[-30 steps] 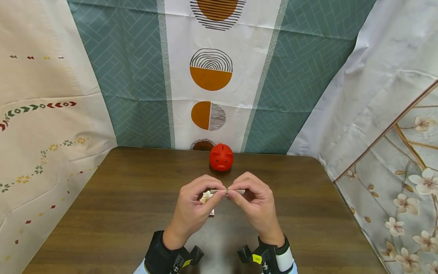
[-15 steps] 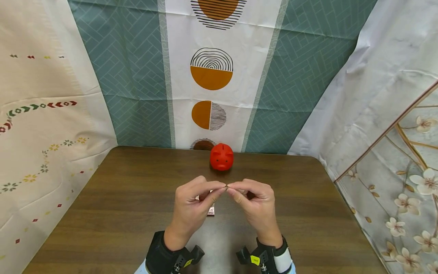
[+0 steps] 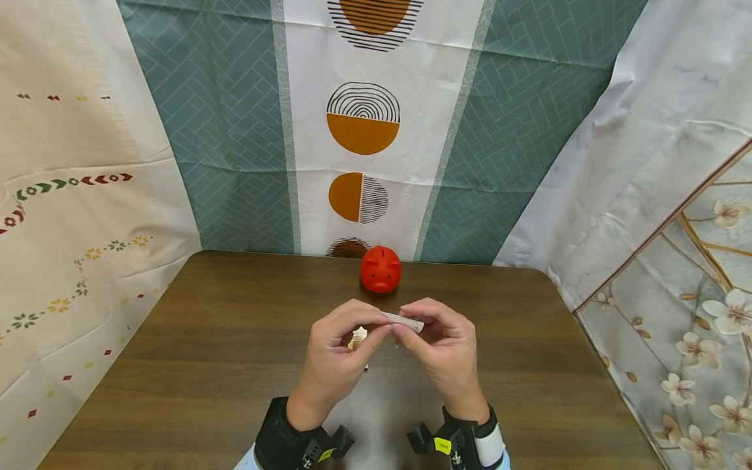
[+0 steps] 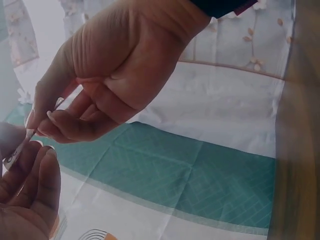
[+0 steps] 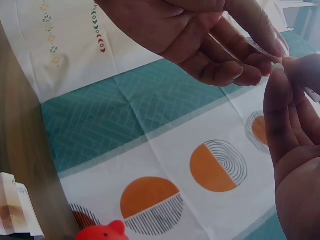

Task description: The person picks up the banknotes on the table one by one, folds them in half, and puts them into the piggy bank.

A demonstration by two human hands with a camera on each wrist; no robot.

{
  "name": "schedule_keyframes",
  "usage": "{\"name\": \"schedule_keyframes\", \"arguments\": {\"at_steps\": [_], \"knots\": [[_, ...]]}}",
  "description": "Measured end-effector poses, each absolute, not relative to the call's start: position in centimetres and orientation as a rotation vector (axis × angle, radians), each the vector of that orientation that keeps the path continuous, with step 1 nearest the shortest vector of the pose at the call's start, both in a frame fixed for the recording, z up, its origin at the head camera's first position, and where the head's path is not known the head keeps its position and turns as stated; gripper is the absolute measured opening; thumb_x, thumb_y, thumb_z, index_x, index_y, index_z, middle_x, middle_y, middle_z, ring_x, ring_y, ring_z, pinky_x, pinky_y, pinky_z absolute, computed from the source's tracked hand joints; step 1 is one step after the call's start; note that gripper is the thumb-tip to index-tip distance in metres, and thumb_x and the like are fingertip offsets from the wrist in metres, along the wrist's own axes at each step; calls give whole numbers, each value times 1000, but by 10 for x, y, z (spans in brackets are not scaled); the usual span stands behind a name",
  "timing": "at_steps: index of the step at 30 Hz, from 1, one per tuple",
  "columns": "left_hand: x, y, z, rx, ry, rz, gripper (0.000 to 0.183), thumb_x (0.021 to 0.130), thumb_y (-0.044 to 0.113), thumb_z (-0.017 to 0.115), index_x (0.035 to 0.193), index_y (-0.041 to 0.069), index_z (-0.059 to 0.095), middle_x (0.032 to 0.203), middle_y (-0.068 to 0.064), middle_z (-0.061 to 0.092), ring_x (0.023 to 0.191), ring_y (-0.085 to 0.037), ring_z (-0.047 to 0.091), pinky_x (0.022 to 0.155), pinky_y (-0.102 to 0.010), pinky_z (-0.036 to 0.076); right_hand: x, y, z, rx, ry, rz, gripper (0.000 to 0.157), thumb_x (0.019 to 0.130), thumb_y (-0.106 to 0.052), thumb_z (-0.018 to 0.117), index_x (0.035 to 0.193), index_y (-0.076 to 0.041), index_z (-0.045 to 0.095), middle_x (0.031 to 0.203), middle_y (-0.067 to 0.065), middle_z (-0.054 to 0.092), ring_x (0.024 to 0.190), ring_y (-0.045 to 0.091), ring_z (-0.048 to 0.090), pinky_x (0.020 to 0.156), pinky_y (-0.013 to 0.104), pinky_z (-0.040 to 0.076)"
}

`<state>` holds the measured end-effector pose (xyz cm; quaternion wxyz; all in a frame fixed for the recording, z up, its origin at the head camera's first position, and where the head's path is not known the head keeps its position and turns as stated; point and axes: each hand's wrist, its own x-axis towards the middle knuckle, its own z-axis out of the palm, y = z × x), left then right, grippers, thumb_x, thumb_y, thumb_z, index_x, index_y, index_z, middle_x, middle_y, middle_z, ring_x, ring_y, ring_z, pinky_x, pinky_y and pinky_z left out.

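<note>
- Two bare hands meet over a brown wooden tabletop (image 3: 529, 365), a thin white strip (image 3: 407, 322) caught between them at mid-scene, apparently raised clear of the surface.
- The left grip (image 3: 331, 352) pinches the strip's left end between thumb and forefinger; the right grip (image 3: 443, 352) also holds it, thumb along the near side, forefinger behind. The strip's right end shows between those fingers, slanting toward the near right.
- Behind the left grip sits a small gold-and-pale item (image 3: 358, 337), mostly hidden; its full shape cannot be told from the head view.
- Beyond the hands, a red pig figure (image 3: 380, 269) with a slot in its back faces the near side, close to the far edge.
- What could go wrong: the strip looks like folded paper, and with only fingertips upon it, a loosened pinch could let it unfold or fall. Pulling the hands apart while both hold firm might crease or tear it.
- A careless dip of the left grip could nudge the gold-and-pale item; an overlong reach forward could push the red pig figure toward the edge behind it.
- Patterned cloth (image 3: 235, 130) hangs just past the far edge, leaving little room there. Wide stretches of bare wood lie to left and right, offering the easiest sideways movement; the gap between hands and pig is the tighter passage.
</note>
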<state>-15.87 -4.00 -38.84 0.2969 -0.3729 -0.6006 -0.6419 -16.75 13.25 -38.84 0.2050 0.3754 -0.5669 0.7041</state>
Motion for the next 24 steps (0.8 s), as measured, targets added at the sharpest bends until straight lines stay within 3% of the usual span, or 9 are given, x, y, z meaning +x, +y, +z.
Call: {"name": "schedule_keyframes", "arguments": {"at_steps": [7,15,24], "knots": [[-157,-42,-392,-905,-1684,-1725,35,82,-19,73,113,-2,68,99,-17,71,85,-18,67,79,-24,61,-166,135,-387,980,-1691,1916,33,81,21,72,110,5,71,95,2,74,68,16,69,62,30,61],[-156,-45,-390,-869,-1772,-1834,20,88,-6,75,106,0,72,96,-14,74,84,-17,67,74,-27,62,-166,140,-387,1007,-1742,1883,32,80,22,72,109,9,70,90,8,75,68,17,71,62,33,62],[-156,-50,-388,-842,-1807,-1835,20,89,-4,75,108,3,74,96,-13,74,82,-14,64,73,-25,61,-168,140,-387,1014,-1698,1923,31,80,22,72,109,10,71,93,4,77,68,16,72,61,34,62]]}}
